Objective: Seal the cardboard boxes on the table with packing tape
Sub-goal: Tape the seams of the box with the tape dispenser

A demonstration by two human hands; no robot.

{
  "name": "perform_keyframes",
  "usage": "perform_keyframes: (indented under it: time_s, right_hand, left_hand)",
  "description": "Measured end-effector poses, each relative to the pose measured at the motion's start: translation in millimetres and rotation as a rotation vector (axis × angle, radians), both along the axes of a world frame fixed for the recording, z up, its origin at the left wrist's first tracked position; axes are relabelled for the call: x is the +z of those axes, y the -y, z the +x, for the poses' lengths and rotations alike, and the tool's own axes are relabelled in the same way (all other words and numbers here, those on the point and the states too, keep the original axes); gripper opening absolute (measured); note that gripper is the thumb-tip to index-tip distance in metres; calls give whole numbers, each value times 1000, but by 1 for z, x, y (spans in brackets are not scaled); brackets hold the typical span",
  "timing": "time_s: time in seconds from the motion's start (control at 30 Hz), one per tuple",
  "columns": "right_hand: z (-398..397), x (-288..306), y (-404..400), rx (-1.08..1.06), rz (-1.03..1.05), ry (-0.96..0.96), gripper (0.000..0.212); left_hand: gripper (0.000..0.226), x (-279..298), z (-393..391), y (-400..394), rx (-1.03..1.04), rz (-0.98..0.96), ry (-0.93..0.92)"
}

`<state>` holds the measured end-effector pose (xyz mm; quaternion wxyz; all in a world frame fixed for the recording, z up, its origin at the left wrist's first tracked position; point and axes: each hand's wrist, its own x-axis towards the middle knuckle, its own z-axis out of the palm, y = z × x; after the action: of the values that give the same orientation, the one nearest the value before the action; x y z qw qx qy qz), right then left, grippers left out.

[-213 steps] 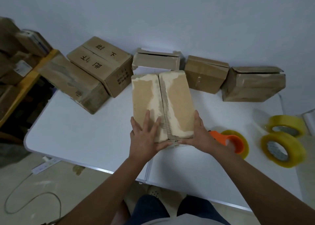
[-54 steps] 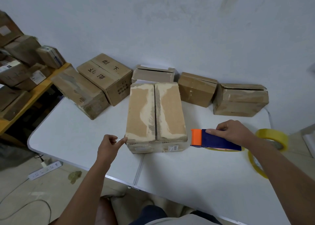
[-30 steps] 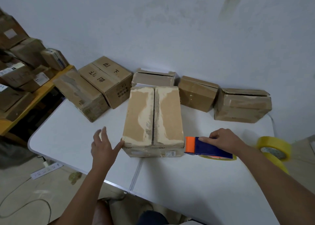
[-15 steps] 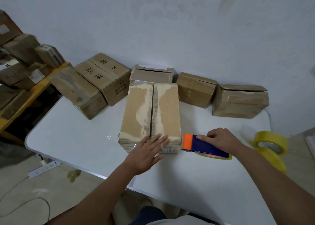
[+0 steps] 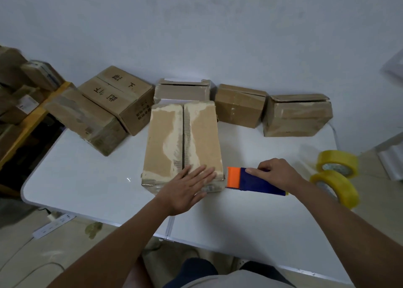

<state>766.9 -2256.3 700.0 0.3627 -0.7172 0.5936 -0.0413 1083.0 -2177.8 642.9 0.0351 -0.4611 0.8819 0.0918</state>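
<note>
Flaps of the centre box (image 5: 183, 139) lie closed under flat left hand (image 5: 187, 186); right hand (image 5: 277, 174) grips tape dispenser (image 5: 255, 182).

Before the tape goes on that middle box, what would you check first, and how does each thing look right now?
1. Flaps closed: ok. The box has both top flaps down, meeting along a centre seam.
2. Box steadied: ok. The left hand lies flat on its near end.
3. Dispenser in hand: ok. The right hand holds the tape dispenser beside the box, on the table.
4. Tape end ready: cannot tell, hidden.
5. Seam taped: not ok, still bare.
6. Spare tape rolls: ok, at the right edge.
</note>
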Motion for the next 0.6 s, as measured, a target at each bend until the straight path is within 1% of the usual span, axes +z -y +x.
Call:
perform_keyframes:
  time_s: [0.1,0.23,0.4,0.6]
  right_hand:
    - [-7,5,2,-7,9,17,48]
    - [-22,7,6,4,9,-11,50]
    - [-29,7,8,34,38,-28,50]
    - [-51,8,12,6,22,-82,52]
  left_hand:
    - [62,0,1,2,-32,-39,16]
    - [65,3,2,3,-49,-41,24]
    - [67,6,0,1,-51,1,28]
    - [66,10,-1,3,-40,9,16]
